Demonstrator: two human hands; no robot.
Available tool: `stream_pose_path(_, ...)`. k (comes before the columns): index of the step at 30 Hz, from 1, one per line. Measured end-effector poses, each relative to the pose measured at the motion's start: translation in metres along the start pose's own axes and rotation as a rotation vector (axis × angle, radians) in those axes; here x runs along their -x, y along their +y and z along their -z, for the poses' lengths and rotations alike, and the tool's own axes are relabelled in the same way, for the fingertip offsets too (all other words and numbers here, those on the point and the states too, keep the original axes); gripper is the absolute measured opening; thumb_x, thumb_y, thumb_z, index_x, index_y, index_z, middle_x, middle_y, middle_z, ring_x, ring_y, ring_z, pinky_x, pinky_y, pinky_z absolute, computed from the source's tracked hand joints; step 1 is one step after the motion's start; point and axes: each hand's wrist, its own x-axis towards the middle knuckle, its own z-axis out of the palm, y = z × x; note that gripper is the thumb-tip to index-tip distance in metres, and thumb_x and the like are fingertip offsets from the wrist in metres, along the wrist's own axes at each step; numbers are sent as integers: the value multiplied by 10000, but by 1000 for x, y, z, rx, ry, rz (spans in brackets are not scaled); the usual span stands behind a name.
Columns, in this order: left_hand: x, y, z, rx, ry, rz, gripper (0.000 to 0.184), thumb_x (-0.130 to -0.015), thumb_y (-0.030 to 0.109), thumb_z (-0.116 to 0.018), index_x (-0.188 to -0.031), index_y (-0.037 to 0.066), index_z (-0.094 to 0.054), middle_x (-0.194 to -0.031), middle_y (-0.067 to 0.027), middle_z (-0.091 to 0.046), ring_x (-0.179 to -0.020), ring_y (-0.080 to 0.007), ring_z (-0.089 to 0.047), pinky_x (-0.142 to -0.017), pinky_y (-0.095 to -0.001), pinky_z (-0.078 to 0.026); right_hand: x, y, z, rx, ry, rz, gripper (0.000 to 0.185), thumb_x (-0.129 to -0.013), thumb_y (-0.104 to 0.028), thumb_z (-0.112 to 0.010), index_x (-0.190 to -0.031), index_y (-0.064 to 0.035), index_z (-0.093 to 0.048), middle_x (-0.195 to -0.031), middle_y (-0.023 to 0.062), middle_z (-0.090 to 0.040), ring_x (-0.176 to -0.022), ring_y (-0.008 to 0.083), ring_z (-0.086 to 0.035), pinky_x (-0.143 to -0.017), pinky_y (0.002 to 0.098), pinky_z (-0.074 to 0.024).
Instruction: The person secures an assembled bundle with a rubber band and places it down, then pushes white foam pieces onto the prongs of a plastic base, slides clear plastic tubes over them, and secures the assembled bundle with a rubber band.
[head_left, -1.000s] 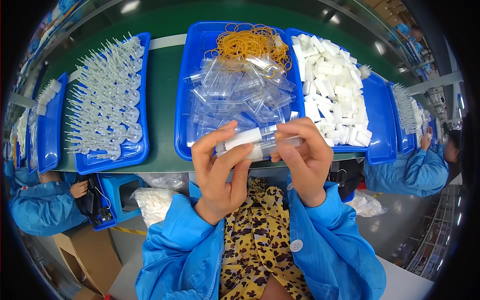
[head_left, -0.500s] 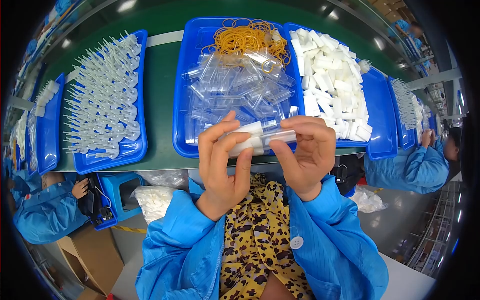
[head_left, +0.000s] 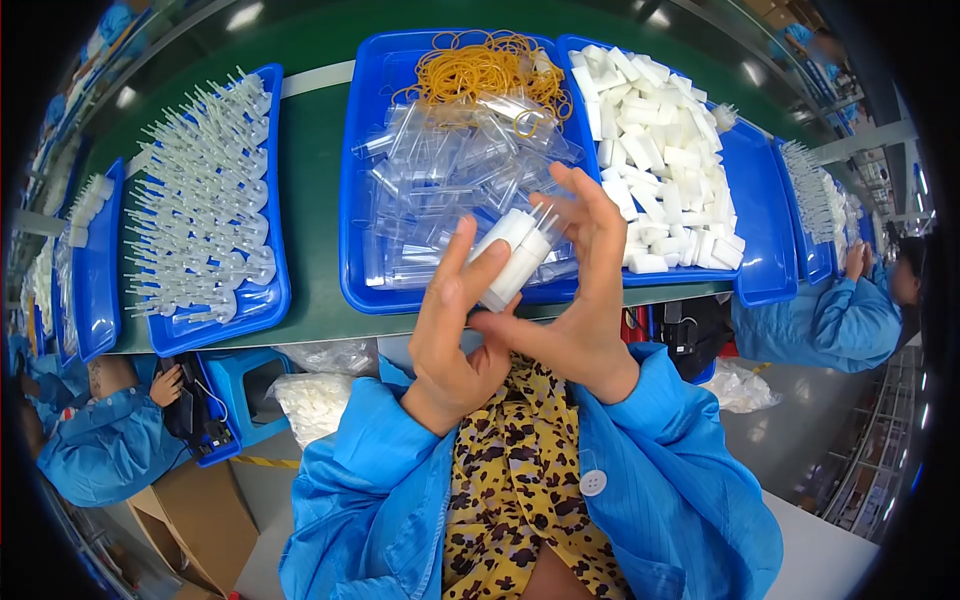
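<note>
Two white cylindrical pieces (head_left: pixel 518 255), side by side with thin pale tips at their upper right ends, are held between my hands, tilted up to the right. My left hand (head_left: pixel 453 325) grips them from the left with its fingers. My right hand (head_left: pixel 585 290) curves round them on the right, its index finger near the tips and its thumb under their lower end. Behind them lies a blue tray (head_left: pixel 352 200) with clear plastic sleeves (head_left: pixel 440 165) and orange rubber bands (head_left: pixel 490 75).
A right-hand tray (head_left: pixel 755 200) carries white blocks (head_left: pixel 665 150). At the left, a blue tray (head_left: pixel 280 200) holds rows of white thin-tipped parts (head_left: pixel 205 210). Co-workers in blue sit at left (head_left: pixel 110 440) and right (head_left: pixel 820 325). A blue stool (head_left: pixel 240 390) stands below.
The white pieces have turned from nearly level to a steep tilt. My right hand has moved from their right end to wrap round them, its fingers now higher.
</note>
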Motion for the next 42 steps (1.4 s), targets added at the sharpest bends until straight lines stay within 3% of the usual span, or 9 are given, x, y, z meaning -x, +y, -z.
stream_pose_path(8, 5, 1, 0, 15, 28, -33, 851, -783, -86, -689, -1429, 37, -148, -1241, -282, -542, -1193, -478, -499, -937, -510, -486, 1, 0, 2, 246, 130, 217, 817, -567, -141, -832, -1286, -21, -463, -1309, 187, -426, -1205, 327, -453, -988, 422, -402)
stream_pose_path(11, 3, 5, 3, -87, -107, -7, 994, -767, -100, -692, -1431, 72, 28, -1297, -265, -458, -1226, -433, -481, -949, -472, -504, 6, 6, -2, 273, 182, 275, 710, -561, -148, -823, -1203, -21, -550, -1229, 156, -455, -1202, 334, -444, -982, 417, -402)
stream_pose_path(17, 4, 6, 0, 193, 9, 61, 803, -795, -83, -666, -1441, 25, -201, -1336, -272, -454, -1258, -404, -461, -949, -484, -494, 7, 6, 1, 252, 188, 289, 682, -557, -136, -824, -1178, -16, -569, -1168, 132, -461, -1179, 333, -453, -973, 430, -410)
stream_pose_path(20, -4, 14, 18, 251, -149, 328, 684, -817, -72, -614, -1411, -21, -281, -1405, -230, -382, -1293, -355, -428, -986, -438, -475, 10, 12, 0, 185, 265, 300, 669, -579, -160, -834, -1175, -13, -569, -1170, 132, -467, -1153, 330, -469, -968, 432, -411)
stream_pose_path(23, -10, 26, 28, 862, -154, 725, 572, -856, -45, -568, -1375, -64, -328, -1408, -213, -378, -1269, -319, -455, -986, -388, -474, 10, 8, 0, 245, 247, 331, 600, -597, -159, -802, -1154, -52, -608, -1153, 105, -511, -1099, 320, -494, -929, 438, -429)
stream_pose_path(30, 0, 21, 29, 635, -41, 753, 442, -911, 9, -573, -1311, -75, -405, -1288, -209, -504, -1147, -285, -558, -951, -374, -499, 9, 8, -3, 284, 179, 351, 657, -598, -265, -827, -1194, -88, -613, -1230, 105, -499, -1149, 308, -472, -977, 441, -397)
stream_pose_path(33, -6, 18, 31, 652, 74, 712, 424, -909, 22, -580, -1291, -65, -417, -1283, -202, -507, -1136, -296, -565, -925, -403, -524, -13, -1, 26, 4, -66, 121, 666, -623, -267, -806, -1239, -112, -605, -1295, 129, -458, -1237, 331, -391, -1066, 437, -301)
stream_pose_path(37, -11, 18, 33, 589, 112, 705, 417, -917, 34, -542, -1310, -21, -413, -1310, -162, -489, -1194, -290, -520, -920, -455, -528, -34, 39, 49, 488, -18, 135, 325, -674, -40, -696, -992, -106, -690, -1120, 97, -555, -1106, 314, -459, -965, 417, -366)
stream_pose_path(42, -5, 13, 33, 514, 74, 664, 417, -898, 10, -561, -1295, -7, -434, -1329, -168, -463, -1211, -299, -502, -920, -450, -531, -40, 61, 41, 635, -39, 104, 273, -681, -36, -702, -948, -92, -684, -1073, 83, -578, -1076, 306, -487, -946, 410, -379)
